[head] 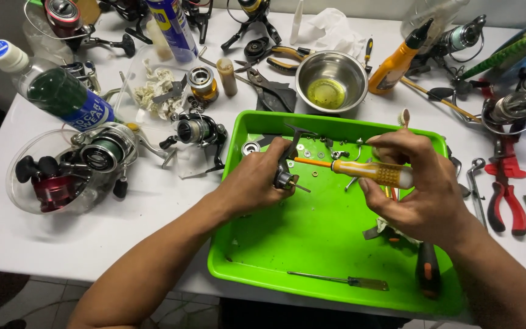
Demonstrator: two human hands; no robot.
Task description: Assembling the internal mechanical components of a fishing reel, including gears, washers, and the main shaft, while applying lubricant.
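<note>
1. The left hand [254, 183], in the middle of the frame, is closed around a small black fishing-reel body [286, 163]. It grips the part over the bright green plastic tray [312, 244], with the reel's stem pointing up and a thin metal shaft sticking out to the right, so the worked face is turned towards the tool.
2. The right hand [418, 189], right of centre, wraps its fingers round the translucent yellow handle of a screwdriver with an orange shank [360, 170]. The tool lies nearly level, its tip meeting the reel body at the left hand's fingertips; held this way, the blade lines up with a screw on the part's side.
3. Small washers and screws [315, 159] lie loose on the tray floor just above the hands; the raised rim keeps them from rolling away.
4. A thin screwdriver with a clear handle [342, 280] rests near the tray's lower edge, and a black-and-orange tool handle [427, 271] lies at lower right, both within reach.
5. A round steel bowl holding yellowish liquid [330, 79] stands above the tray.
6. Assembled spinning reels [101, 152] crowd the left of the white table [92, 237]; red-handled pliers [506, 195] lie at the right.
</note>
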